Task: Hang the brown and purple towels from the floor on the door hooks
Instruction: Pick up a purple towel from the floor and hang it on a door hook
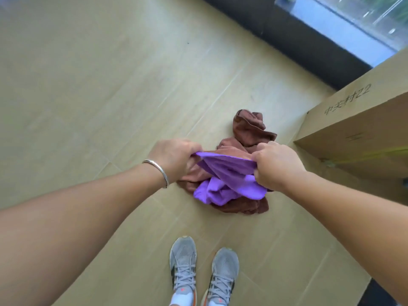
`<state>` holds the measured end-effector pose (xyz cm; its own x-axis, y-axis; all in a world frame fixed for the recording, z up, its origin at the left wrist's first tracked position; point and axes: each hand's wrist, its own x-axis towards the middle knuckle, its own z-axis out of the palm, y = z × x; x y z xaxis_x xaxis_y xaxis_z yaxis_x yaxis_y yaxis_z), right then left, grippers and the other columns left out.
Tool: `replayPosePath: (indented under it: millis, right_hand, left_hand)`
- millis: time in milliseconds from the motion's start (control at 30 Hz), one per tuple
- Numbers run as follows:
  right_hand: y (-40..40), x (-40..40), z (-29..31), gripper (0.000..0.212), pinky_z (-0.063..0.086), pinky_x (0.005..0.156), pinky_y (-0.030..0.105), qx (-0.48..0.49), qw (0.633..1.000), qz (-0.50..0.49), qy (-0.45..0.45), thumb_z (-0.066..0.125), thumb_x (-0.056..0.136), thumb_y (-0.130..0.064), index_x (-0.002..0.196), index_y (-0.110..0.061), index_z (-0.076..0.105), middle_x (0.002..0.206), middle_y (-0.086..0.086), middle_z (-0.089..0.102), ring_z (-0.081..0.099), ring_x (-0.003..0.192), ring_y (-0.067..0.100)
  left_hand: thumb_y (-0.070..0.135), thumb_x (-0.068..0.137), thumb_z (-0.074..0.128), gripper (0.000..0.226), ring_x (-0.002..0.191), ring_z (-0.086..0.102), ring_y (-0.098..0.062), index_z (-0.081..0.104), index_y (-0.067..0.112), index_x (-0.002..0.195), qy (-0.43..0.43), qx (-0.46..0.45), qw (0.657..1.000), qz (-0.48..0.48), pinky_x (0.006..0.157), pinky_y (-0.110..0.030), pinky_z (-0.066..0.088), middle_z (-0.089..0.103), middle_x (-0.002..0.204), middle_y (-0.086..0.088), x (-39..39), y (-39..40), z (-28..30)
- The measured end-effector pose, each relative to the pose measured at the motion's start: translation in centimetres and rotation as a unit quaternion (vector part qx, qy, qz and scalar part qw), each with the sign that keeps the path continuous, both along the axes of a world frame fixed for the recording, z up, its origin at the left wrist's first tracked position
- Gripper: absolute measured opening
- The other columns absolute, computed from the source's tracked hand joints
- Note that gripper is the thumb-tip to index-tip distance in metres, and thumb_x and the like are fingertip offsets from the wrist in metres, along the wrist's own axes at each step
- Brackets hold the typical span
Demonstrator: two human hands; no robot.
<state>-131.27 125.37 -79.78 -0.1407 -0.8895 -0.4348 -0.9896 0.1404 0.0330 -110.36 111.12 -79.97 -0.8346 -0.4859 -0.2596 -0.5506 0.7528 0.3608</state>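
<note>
Head view shows our two bare arms reaching down over a tan tiled floor [88,85]. Our left hand [174,160] pinches the left end of the purple towel [225,177], fingers curled tight around its upper edge. Our right hand [276,166] grips the right end of the same edge, fingers curled closed on the fabric. Between the two hands the edge is stretched out; the rest of the purple towel hangs bunched below it, resting on the brown towel [249,129]. The brown towel lies crumpled on the floor, directly under and beyond the purple one, with a loose fold extending toward the far side. A silver bracelet [156,171] sits on our left wrist. Near the bottom edge we see grey sneakers [203,268]. A cardboard box [357,129] stands to the right, just beside the towels. A dark strip [287,34] runs along the far right.
</note>
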Motion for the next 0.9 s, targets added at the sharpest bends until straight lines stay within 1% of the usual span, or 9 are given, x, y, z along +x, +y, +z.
replayPosePath:
  millis: [133, 200, 267, 367, 467, 533, 633, 800, 900]
  right_hand:
    - [-5.3, -0.7, 7.9, 0.011, 0.046, 0.070, 0.030, -0.078, 0.997, 0.000, -0.025, 0.053, 0.073, -0.023, 0.077, -0.020, 0.063, 0.092, -0.001, 0.063, 0.053, 0.093, 0.026]
    - [-8.1, -0.2, 11.6, 0.013, 0.044, 0.068, 0.029, -0.099, 0.994, 0.012, -0.031, 0.053, 0.072, -0.023, 0.078, -0.019, 0.064, 0.089, 0.000, 0.064, 0.054, 0.092, 0.026]
    - [-10.9, 1.1, 15.1, 0.004, 0.039, 0.065, 0.029, -0.129, 0.990, 0.013, -0.053, 0.052, 0.071, -0.022, 0.071, -0.020, 0.055, 0.085, 0.002, 0.062, 0.054, 0.091, 0.027]
    - [-15.4, 4.8, 20.2, 0.008, 0.033, 0.062, 0.029, -0.182, 0.980, 0.020, -0.084, 0.052, 0.073, -0.020, 0.075, -0.017, 0.059, 0.085, 0.002, 0.061, 0.053, 0.090, 0.026]
    - [-19.5, 9.7, 25.0, 0.015, 0.039, 0.063, 0.030, -0.234, 0.964, 0.028, -0.122, 0.052, 0.075, -0.017, 0.082, -0.017, 0.065, 0.087, 0.000, 0.062, 0.052, 0.092, 0.024]
    - [-21.8, 13.1, 27.7, 0.018, 0.040, 0.064, 0.031, -0.261, 0.953, 0.037, -0.148, 0.052, 0.076, -0.013, 0.084, -0.018, 0.067, 0.087, -0.001, 0.062, 0.051, 0.093, 0.023]
    - [-24.6, 18.1, 30.6, 0.024, 0.042, 0.066, 0.032, -0.285, 0.942, 0.053, -0.170, 0.050, 0.079, -0.010, 0.087, -0.021, 0.069, 0.089, 0.000, 0.062, 0.051, 0.094, 0.023]
    - [-27.4, 25.8, 31.5, 0.025, 0.043, 0.068, 0.033, -0.292, 0.938, 0.053, -0.178, 0.049, 0.082, -0.011, 0.086, -0.024, 0.070, 0.090, 0.001, 0.060, 0.051, 0.093, 0.025]
    - [-27.4, 29.4, 29.2, 0.026, 0.041, 0.069, 0.031, -0.254, 0.949, 0.046, -0.181, 0.049, 0.085, -0.013, 0.091, -0.025, 0.071, 0.094, 0.000, 0.060, 0.052, 0.097, 0.026]
  left_hand:
    - [0.018, 0.085, 0.067, 0.007, 0.087, 0.061, -0.025, 0.072, 0.017, 0.090, 0.091, 0.043, 0.991, 0.091, 0.066, -0.028, 0.037, 0.059, 0.086, 0.006, 2.6, -3.8, 7.8]
    - [0.015, 0.087, 0.066, 0.002, 0.086, 0.061, -0.023, 0.067, 0.015, 0.087, 0.139, 0.089, 0.972, 0.170, 0.075, -0.032, 0.045, 0.063, 0.086, 0.004, 4.4, -5.3, 11.3]
    - [0.012, 0.089, 0.059, 0.010, 0.073, 0.058, -0.022, 0.060, 0.019, 0.082, 0.182, 0.118, 0.941, 0.260, 0.069, -0.033, 0.045, 0.065, 0.076, -0.001, 6.2, -6.5, 14.8]
    - [0.010, 0.092, 0.052, 0.014, 0.061, 0.052, -0.020, 0.054, 0.019, 0.081, 0.258, 0.068, 0.893, 0.363, 0.059, -0.028, 0.040, 0.062, 0.066, -0.003, 9.4, -8.1, 19.9]
    - [0.014, 0.093, 0.053, 0.012, 0.053, 0.049, -0.010, 0.056, 0.020, 0.083, 0.332, -0.011, 0.837, 0.435, 0.051, -0.019, 0.036, 0.062, 0.063, -0.001, 13.8, -10.0, 25.4]
    - [0.019, 0.091, 0.055, 0.009, 0.051, 0.046, -0.008, 0.059, 0.022, 0.083, 0.350, -0.059, 0.816, 0.456, 0.049, -0.016, 0.034, 0.060, 0.062, -0.005, 17.4, -11.5, 28.7]
    - [0.025, 0.089, 0.058, 0.008, 0.051, 0.044, -0.008, 0.061, 0.026, 0.081, 0.361, -0.127, 0.803, 0.456, 0.050, -0.014, 0.033, 0.054, 0.058, -0.004, 22.8, -12.9, 33.1]
    - [0.030, 0.087, 0.060, 0.010, 0.054, 0.045, -0.011, 0.066, 0.023, 0.083, 0.361, -0.206, 0.809, 0.416, 0.055, -0.016, 0.036, 0.044, 0.052, 0.006, 29.6, -12.5, 37.0]
    - [0.030, 0.085, 0.062, 0.010, 0.050, 0.043, -0.011, 0.066, 0.022, 0.079, 0.341, -0.212, 0.828, 0.390, 0.054, -0.025, 0.038, 0.038, 0.047, 0.008, 31.7, -10.1, 35.4]
